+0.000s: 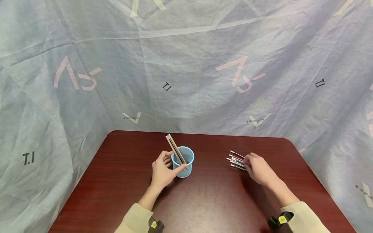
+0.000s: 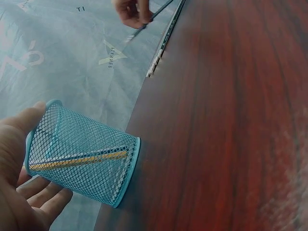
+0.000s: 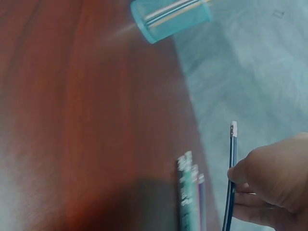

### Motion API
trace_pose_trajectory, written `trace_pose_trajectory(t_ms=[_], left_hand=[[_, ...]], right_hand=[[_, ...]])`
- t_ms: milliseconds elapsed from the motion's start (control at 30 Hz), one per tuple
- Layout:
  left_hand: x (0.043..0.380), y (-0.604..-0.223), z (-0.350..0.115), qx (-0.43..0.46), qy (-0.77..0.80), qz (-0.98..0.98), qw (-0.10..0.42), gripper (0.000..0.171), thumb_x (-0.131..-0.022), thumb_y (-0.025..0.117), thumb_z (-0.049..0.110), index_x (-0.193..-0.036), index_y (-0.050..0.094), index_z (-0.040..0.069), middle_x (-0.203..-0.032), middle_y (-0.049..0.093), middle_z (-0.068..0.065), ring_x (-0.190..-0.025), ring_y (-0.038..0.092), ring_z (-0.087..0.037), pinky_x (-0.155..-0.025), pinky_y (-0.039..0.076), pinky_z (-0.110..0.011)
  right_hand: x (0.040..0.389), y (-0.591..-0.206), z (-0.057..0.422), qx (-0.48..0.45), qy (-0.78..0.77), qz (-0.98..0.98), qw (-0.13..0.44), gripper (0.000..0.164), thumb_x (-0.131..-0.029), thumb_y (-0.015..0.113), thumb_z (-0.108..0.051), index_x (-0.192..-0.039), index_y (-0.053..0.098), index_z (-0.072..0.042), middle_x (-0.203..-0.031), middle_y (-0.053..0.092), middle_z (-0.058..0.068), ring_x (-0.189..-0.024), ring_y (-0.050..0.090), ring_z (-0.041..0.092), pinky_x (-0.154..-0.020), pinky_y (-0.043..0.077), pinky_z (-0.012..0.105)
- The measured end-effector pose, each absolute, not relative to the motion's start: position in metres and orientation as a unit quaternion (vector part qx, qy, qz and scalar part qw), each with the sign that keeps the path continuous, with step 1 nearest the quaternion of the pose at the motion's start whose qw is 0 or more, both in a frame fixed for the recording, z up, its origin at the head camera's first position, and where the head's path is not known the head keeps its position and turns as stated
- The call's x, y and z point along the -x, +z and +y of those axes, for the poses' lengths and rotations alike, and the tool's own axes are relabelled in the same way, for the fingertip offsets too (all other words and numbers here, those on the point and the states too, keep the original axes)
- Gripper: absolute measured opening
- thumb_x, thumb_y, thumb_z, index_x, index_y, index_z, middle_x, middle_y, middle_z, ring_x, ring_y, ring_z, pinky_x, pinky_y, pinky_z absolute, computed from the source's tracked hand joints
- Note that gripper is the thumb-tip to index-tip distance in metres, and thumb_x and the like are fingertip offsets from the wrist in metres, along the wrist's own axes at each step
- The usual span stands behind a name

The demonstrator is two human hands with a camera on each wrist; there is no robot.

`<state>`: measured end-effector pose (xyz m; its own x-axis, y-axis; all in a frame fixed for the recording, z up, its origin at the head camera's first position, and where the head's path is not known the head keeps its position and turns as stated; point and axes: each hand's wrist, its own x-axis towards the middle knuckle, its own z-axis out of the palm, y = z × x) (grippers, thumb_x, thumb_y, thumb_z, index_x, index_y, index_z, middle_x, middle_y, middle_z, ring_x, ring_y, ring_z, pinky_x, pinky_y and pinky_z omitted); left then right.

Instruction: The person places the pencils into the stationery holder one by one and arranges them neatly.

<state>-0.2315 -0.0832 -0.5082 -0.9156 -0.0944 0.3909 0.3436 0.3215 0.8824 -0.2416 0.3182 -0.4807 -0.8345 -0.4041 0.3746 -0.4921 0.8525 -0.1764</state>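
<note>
I have the right hand (image 1: 259, 168) pinching a dark pencil (image 3: 232, 159) between thumb and curled fingers, raised just beside the loose pencils (image 1: 236, 161). Its long axis runs roughly left to right on my head view, the white eraser end pointing left towards the blue mesh cup (image 1: 184, 173) and slightly away from me; its other end I cannot see. The loose pencils lie bunched on the counter (image 1: 212, 200) in nearly the same direction, eraser ends also left. I read the cup as upright, well apart from them, and inside it the standing pencils (image 1: 175, 147) lean left and away, erasers up. My left hand grips the cup, thumb at the near side of the rim, fingers bent around its left side. Both forearms reach in from the near edge, the right one slanting inward to the left
</note>
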Motion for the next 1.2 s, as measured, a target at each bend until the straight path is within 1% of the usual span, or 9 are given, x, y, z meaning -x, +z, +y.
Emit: trace_pose_trajectory(t_ms=[167, 300, 433, 500, 600, 800, 933, 1033, 1200], left_hand=[[0.231, -0.508, -0.083, 0.079, -0.575, -0.791, 0.191, 0.065, -0.073, 0.101, 0.026, -0.122, 0.067, 0.002, -0.125, 0.077, -0.017, -0.116, 0.076, -0.036, -0.097, 0.065, -0.048], [0.231, -0.508, -0.083, 0.08, -0.576, -0.791, 0.192, 0.065, -0.072, 0.101, 0.027, -0.121, 0.067, 0.002, -0.125, 0.077, -0.017, -0.115, 0.077, -0.036, -0.097, 0.065, -0.048], [0.231, -0.509, -0.082, 0.083, -0.577, -0.789, 0.193, 0.064, -0.073, 0.101, 0.027, -0.122, 0.067, 0.002, -0.123, 0.077, -0.018, -0.115, 0.077, -0.037, -0.096, 0.065, -0.049], [0.231, -0.509, -0.082, 0.083, -0.576, -0.79, 0.194, 0.064, -0.073, 0.1, 0.027, -0.122, 0.067, 0.002, -0.123, 0.077, -0.018, -0.114, 0.077, -0.038, -0.096, 0.065, -0.049], [0.231, -0.509, -0.083, 0.082, -0.575, -0.79, 0.195, 0.064, -0.073, 0.101, 0.026, -0.121, 0.067, 0.001, -0.124, 0.077, -0.018, -0.114, 0.077, -0.037, -0.096, 0.065, -0.049], [0.23, -0.507, -0.083, 0.08, -0.574, -0.791, 0.193, 0.063, -0.072, 0.101, 0.025, -0.12, 0.067, 0.001, -0.126, 0.076, -0.017, -0.115, 0.077, -0.034, -0.096, 0.065, -0.048], [0.229, -0.507, -0.083, 0.076, -0.569, -0.796, 0.192, 0.063, -0.072, 0.101, 0.026, -0.119, 0.067, 0.002, -0.127, 0.076, -0.017, -0.114, 0.078, -0.032, -0.096, 0.065, -0.047], [0.229, -0.506, -0.083, 0.075, -0.568, -0.797, 0.192, 0.063, -0.072, 0.102, 0.026, -0.119, 0.067, 0.003, -0.126, 0.077, -0.017, -0.113, 0.078, -0.032, -0.095, 0.066, -0.046], [0.229, -0.505, -0.083, 0.078, -0.57, -0.795, 0.191, 0.064, -0.072, 0.101, 0.026, -0.121, 0.067, 0.003, -0.125, 0.077, -0.018, -0.114, 0.078, -0.032, -0.095, 0.066, -0.047]], right_hand=[[0.247, -0.46, 0.306, -0.25, 0.162, -0.934, 0.198, 0.016, -0.086, 0.076, 0.008, -0.092, 0.067, -0.004, -0.082, 0.062, -0.001, -0.071, 0.056, 0.009, -0.061, 0.052, 0.03], [0.25, -0.439, 0.291, -0.236, 0.198, -0.932, 0.191, 0.012, -0.091, 0.074, 0.005, -0.096, 0.067, -0.003, -0.083, 0.067, 0.001, -0.071, 0.062, 0.009, -0.063, 0.055, 0.028], [0.251, -0.419, 0.273, -0.204, 0.244, -0.931, 0.179, 0.008, -0.097, 0.071, 0.0, -0.103, 0.068, -0.004, -0.089, 0.073, 0.005, -0.079, 0.069, 0.015, -0.07, 0.059, 0.034], [0.252, -0.411, 0.265, -0.193, 0.261, -0.928, 0.186, 0.007, -0.099, 0.071, -0.003, -0.105, 0.068, -0.006, -0.092, 0.075, 0.005, -0.083, 0.071, 0.018, -0.073, 0.059, 0.036], [0.253, -0.401, 0.251, -0.19, 0.283, -0.917, 0.207, 0.007, -0.1, 0.07, -0.005, -0.107, 0.068, -0.007, -0.093, 0.075, 0.005, -0.082, 0.072, 0.019, -0.073, 0.06, 0.037], [0.255, -0.386, 0.225, -0.194, 0.326, -0.893, 0.243, 0.009, -0.099, 0.071, -0.004, -0.106, 0.067, -0.006, -0.093, 0.075, 0.006, -0.08, 0.072, 0.018, -0.072, 0.062, 0.034], [0.256, -0.379, 0.208, -0.2, 0.358, -0.878, 0.245, 0.009, -0.099, 0.071, -0.003, -0.107, 0.065, -0.004, -0.096, 0.074, 0.008, -0.087, 0.074, 0.02, -0.075, 0.064, 0.031], [0.257, -0.374, 0.197, -0.212, 0.394, -0.861, 0.241, 0.011, -0.099, 0.07, -0.001, -0.107, 0.064, -0.004, -0.097, 0.073, 0.008, -0.092, 0.075, 0.022, -0.076, 0.064, 0.026], [0.258, -0.371, 0.179, -0.246, 0.445, -0.828, 0.237, 0.011, -0.099, 0.07, 0.001, -0.107, 0.063, -0.002, -0.098, 0.073, 0.008, -0.094, 0.076, 0.025, -0.075, 0.063, 0.018]])
